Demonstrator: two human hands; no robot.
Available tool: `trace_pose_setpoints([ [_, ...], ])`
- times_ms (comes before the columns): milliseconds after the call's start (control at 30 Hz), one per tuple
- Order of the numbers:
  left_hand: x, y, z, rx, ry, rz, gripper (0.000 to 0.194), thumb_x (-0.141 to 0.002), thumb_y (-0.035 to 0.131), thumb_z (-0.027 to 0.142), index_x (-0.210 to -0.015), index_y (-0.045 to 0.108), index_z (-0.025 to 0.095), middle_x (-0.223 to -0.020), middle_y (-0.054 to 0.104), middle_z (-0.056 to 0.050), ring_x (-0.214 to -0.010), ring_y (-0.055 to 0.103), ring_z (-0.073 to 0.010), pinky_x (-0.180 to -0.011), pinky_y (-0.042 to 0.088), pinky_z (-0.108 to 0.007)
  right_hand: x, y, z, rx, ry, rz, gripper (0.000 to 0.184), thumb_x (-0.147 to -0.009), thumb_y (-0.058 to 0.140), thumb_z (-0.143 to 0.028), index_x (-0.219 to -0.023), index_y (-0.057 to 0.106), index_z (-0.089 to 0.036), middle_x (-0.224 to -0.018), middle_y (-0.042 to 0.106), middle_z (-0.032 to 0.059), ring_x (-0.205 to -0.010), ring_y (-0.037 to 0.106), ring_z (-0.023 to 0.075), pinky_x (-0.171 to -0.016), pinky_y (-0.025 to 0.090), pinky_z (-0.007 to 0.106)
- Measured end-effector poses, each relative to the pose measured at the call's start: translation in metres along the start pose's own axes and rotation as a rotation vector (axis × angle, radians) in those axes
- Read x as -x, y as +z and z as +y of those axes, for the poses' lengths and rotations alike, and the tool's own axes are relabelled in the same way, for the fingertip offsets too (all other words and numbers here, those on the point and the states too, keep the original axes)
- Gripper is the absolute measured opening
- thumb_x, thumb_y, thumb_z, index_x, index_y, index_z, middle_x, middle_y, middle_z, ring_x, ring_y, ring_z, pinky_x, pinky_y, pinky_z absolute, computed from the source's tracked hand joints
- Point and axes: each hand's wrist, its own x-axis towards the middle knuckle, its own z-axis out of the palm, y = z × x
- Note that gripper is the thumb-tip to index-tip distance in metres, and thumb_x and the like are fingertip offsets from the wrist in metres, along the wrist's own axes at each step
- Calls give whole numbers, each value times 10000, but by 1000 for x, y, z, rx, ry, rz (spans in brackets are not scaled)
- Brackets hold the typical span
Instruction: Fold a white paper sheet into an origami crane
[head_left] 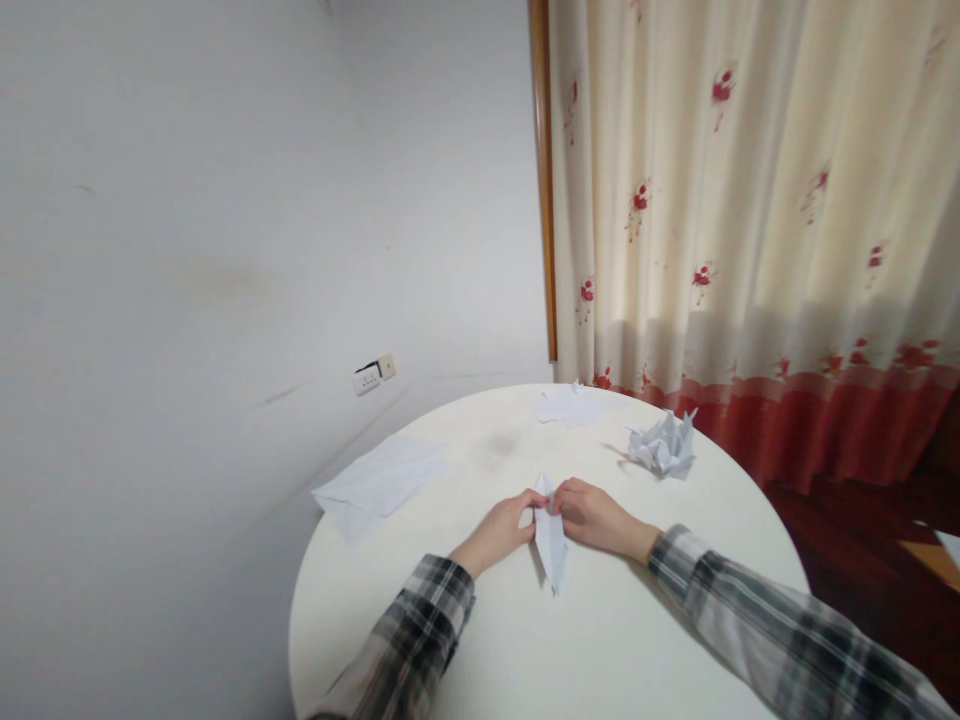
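A narrow, pointed piece of folded white paper (551, 548) is between my hands over the near middle of the round white table. My left hand (504, 527) grips its left edge, thumb and forefinger closed on it near the upper part. From the other side, my right hand (596, 515) pinches the paper's right edge at about the same height, fingers curled. The long lower end of the paper points toward me, and its upper tip shows just above my fingers. Part of the upper fold is hidden by my fingertips.
White paper sheets (382, 480) lie at the table's left edge. Paper scraps (571, 406) sit at the far edge, and a cluster of folded paper shapes (664, 446) stands to the right. Behind the table (510, 650) are a wall with a socket (367, 379) and a flowered curtain (697, 200).
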Motion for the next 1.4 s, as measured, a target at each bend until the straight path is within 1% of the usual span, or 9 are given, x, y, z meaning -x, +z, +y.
trace_pose_setpoints([
  [100,1,0,3,-56,-10,-15,202,-714,498,121,-899,543,187,-977,596,-20,-944,527,-159,-838,384,-253,-1,0,-2,21,-13,-9,117,-718,498,-130,-819,535,-178,-821,531,38,-815,485,155,-724,391,257],
  [300,-1,1,5,-200,44,29,219,-678,465,33,-818,554,177,-1025,558,-38,-988,484,-155,-880,357,-264,-2,-3,-4,21,9,-11,99,-711,502,-132,-800,526,-169,-810,517,35,-801,475,151,-715,386,251],
  [600,-1,2,3,-305,54,40,208,-697,478,32,-805,579,178,-867,589,-13,-852,518,-148,-792,386,-252,-3,-4,-6,41,14,-46,163,-652,539,-133,-811,516,-160,-822,492,38,-807,449,162,-723,375,264],
  [667,-2,2,3,-305,61,39,162,-717,501,70,-800,585,180,-854,589,-14,-848,515,-154,-786,383,-256,-3,-6,-8,39,21,-60,156,-654,549,-147,-805,511,-161,-820,489,37,-804,446,163,-716,375,263],
  [767,-3,2,3,-306,44,55,84,-757,516,165,-804,584,181,-819,582,-19,-812,511,-161,-745,386,-259,-4,-8,-9,18,45,-62,78,-722,524,-191,-792,507,-164,-797,494,33,-785,448,156,-707,372,260],
  [900,-5,4,0,-294,8,102,130,-793,487,258,-741,559,164,-743,547,-15,-741,497,-153,-676,381,-243,-6,-5,-3,-6,107,-62,110,-801,462,-247,-745,504,-163,-747,496,27,-733,448,147,-679,372,261],
  [1167,-7,5,-5,-176,8,96,107,-763,519,228,-692,530,150,-718,519,-1,-708,488,-135,-653,378,-223,-7,3,8,11,131,-55,193,-821,442,-270,-663,467,-161,-705,479,22,-695,439,142,-658,362,264],
  [1300,-6,5,-6,-175,11,100,97,-756,532,234,-705,536,152,-731,528,-5,-723,492,-143,-671,381,-234,-7,3,7,-5,186,-30,151,-801,469,-256,-684,467,-160,-696,491,18,-670,445,140,-636,361,258],
  [1400,-6,6,-5,-124,1,105,78,-749,545,225,-794,542,161,-774,553,-9,-744,508,-147,-692,389,-241,-6,4,9,-86,245,-4,77,-780,496,-228,-753,471,-161,-698,514,7,-643,464,129,-604,363,238],
])
